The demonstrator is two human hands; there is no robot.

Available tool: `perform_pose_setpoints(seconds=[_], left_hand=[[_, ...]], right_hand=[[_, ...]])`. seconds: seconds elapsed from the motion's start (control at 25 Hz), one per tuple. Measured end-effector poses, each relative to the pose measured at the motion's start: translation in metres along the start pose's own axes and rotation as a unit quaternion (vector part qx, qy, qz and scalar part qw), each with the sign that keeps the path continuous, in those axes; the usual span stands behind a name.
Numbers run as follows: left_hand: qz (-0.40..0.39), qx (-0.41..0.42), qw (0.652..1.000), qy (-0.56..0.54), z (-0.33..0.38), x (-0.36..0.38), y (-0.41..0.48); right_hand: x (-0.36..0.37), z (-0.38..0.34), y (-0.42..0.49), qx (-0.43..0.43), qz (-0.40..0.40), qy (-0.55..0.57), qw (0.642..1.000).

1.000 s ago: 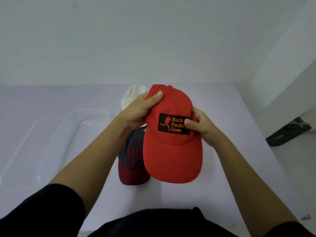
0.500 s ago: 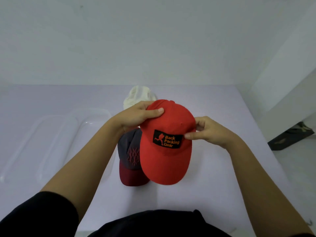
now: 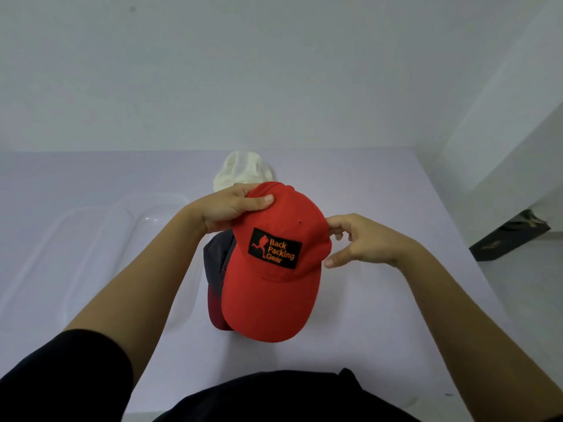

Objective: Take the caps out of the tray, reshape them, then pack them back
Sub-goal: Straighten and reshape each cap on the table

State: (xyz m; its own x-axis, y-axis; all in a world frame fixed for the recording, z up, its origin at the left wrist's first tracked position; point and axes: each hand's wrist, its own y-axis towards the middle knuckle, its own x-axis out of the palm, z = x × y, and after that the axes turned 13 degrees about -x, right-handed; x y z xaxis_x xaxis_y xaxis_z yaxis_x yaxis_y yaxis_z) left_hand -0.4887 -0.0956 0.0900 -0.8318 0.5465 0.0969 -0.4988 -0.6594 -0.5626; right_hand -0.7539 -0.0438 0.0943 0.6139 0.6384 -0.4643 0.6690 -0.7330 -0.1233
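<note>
One red cap (image 3: pixel 274 269) in left hand (image 3: pixel 227 208) grip, right hand (image 3: pixel 362 240) beside.

Left hand (image 3: pixel 225 208) clamped shut, right hand (image 3: pixel 362 240) loosely spread, both forearms outstretched

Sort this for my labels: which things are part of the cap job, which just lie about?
Job: red cap, dark cap, white cap, tray, left hand, right hand.
Lying about: dark object on floor.
</note>
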Motion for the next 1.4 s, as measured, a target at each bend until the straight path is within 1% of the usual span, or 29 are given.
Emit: perform_pose_setpoints(seconds=[0.12, 0.16, 0.24, 0.36, 0.44, 0.6, 0.68, 0.76, 0.84, 0.92, 1.0, 1.08, 1.16, 1.28, 1.4], left_hand=[[-0.013, 0.002, 1.000, -0.011, 0.001, -0.003, 0.000], [-0.014, 0.003, 1.000, -0.019, 0.000, -0.004, 0.000], [-0.013, 0.007, 0.999, -0.028, -0.002, -0.006, 0.001], [0.002, 0.008, 1.000, -0.018, -0.002, -0.005, 0.003], [0.017, 0.008, 1.000, 0.004, -0.002, -0.002, 0.004], [0.039, 0.001, 0.999, 0.018, -0.002, 0.000, 0.005], [0.036, 0.000, 0.999, 0.013, -0.003, 0.000, 0.005], [0.023, -0.001, 1.000, -0.002, -0.006, 0.002, 0.005], [0.015, -0.009, 1.000, -0.021, -0.008, 0.005, 0.006], [0.017, -0.009, 1.000, -0.024, -0.009, 0.010, 0.005], [0.031, 0.006, 0.999, -0.016, -0.008, 0.013, 0.004], [0.048, 0.033, 0.998, -0.007, -0.006, 0.016, 0.002], [0.051, 0.055, 0.997, 0.010, -0.006, 0.021, 0.002], [0.041, 0.067, 0.997, 0.013, -0.011, 0.040, 0.010], [0.094, 0.056, 0.994, 0.006, -0.022, 0.048, 0.019]], right_hand=[[0.020, 0.004, 0.003, -0.014, 0.044, 0.160, 0.986], [0.024, 0.006, 0.004, -0.018, 0.063, 0.193, 0.979], [0.028, 0.006, 0.005, -0.027, 0.090, 0.198, 0.976], [0.029, 0.006, 0.005, -0.019, 0.077, 0.167, 0.983], [0.030, 0.005, 0.006, 0.002, 0.091, 0.156, 0.984], [0.047, 0.004, 0.012, 0.042, 0.194, 0.156, 0.968], [0.056, 0.006, 0.016, 0.039, 0.241, 0.181, 0.953], [0.059, 0.008, 0.018, 0.029, 0.268, 0.207, 0.940], [0.059, 0.009, 0.021, 0.020, 0.264, 0.235, 0.935], [0.056, 0.012, 0.021, 0.020, 0.256, 0.239, 0.937], [0.050, 0.018, 0.016, 0.015, 0.247, 0.215, 0.945], [0.040, 0.023, 0.007, -0.012, 0.214, 0.191, 0.958], [0.030, 0.022, 0.003, -0.036, 0.195, 0.189, 0.962], [0.021, 0.017, 0.008, -0.038, 0.204, 0.170, 0.963], [0.014, 0.024, 0.011, -0.023, 0.212, 0.213, 0.954]])
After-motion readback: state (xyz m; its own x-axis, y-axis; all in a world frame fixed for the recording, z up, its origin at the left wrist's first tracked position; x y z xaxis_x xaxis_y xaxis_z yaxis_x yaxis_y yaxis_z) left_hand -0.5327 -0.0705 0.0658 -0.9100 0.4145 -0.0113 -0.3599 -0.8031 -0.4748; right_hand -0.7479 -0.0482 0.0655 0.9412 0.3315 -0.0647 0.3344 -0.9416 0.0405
